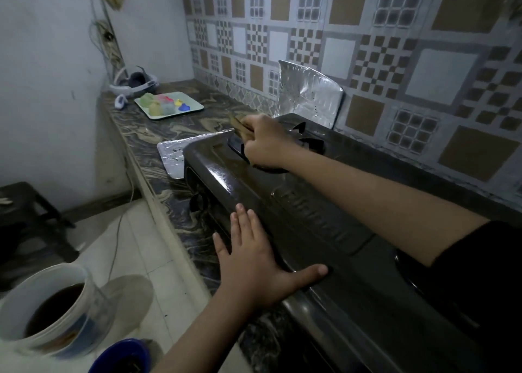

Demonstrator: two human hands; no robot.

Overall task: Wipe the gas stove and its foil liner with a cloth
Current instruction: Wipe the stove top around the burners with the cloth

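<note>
Her right hand pinches a brownish cloth at the gas stove's far burner; left hand lies flat. A hard swipe could tear the foil liner.

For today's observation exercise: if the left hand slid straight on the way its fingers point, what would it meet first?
The left hand lies flat on the stove's front edge, fingers pointing along it toward the far end. Probably only more stove surface, then the foil liner sticking out beyond; depth is uncertain.
</note>
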